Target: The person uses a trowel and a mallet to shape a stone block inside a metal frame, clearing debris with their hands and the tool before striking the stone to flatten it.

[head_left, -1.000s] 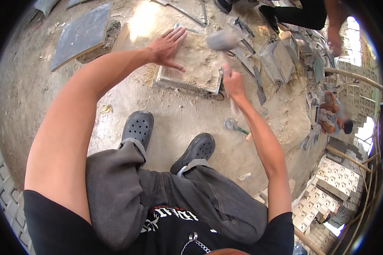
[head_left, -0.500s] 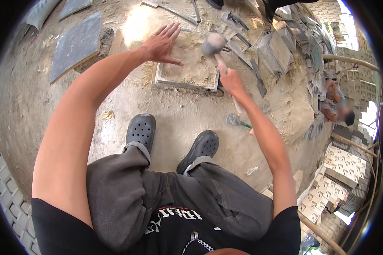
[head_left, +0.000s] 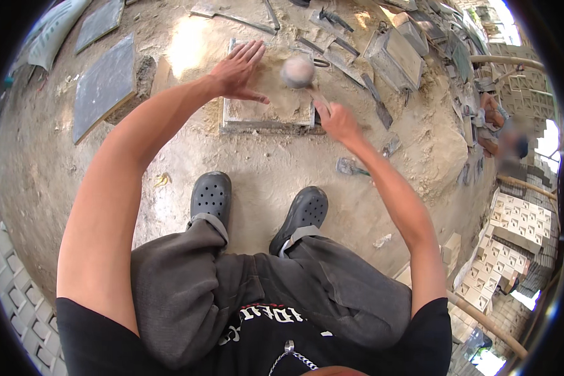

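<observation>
In front of my feet lies a rectangular block mould (head_left: 250,127), its top covered with sandy, damp-looking material. My left hand (head_left: 237,72) is spread over the far left part of it, fingers and thumb apart, holding nothing. Whether the palm presses on the sand or hovers just above it I cannot tell. My right hand (head_left: 338,120) is closed around the wooden handle of a mallet (head_left: 297,72). The mallet's rounded grey head is blurred and sits over the right half of the sandy top. A metal loop (head_left: 321,63) shows at the mould's far right.
Dark flat slabs (head_left: 106,88) lie at the left. Another mould (head_left: 395,57) stands at the right near metal bars (head_left: 377,103). A green-handled tool (head_left: 351,166) lies beside my right forearm. Another person (head_left: 494,119) sits far right, near stacked patterned blocks (head_left: 523,216).
The mallet head has moved left and slightly down over the sandy top, my right hand following a little. My left hand stays spread in about the same place. The whole view has shifted slightly.
</observation>
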A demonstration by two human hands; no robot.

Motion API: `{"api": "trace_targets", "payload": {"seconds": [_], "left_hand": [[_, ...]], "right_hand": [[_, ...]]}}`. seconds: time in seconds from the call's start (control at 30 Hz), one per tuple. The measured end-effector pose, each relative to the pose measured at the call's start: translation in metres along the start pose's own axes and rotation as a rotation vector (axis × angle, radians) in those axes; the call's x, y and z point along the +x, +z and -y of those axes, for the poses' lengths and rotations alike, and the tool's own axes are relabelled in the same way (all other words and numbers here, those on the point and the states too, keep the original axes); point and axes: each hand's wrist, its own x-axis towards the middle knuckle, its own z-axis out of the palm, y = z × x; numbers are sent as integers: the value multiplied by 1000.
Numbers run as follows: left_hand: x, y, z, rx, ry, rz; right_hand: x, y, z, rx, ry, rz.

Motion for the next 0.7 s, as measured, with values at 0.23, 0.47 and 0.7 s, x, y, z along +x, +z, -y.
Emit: {"api": "trace_targets", "payload": {"seconds": [0.23, 0.47, 0.7], "left_hand": [[-1, 7, 2, -4, -42, -16], [3, 9, 3, -18, -39, -6], [-5, 12, 18, -9, -106, 34]], "right_hand": [[35, -10, 33, 94, 134, 5], [42, -6, 1, 32, 74, -65], [38, -28, 40, 253, 233, -23]]}}
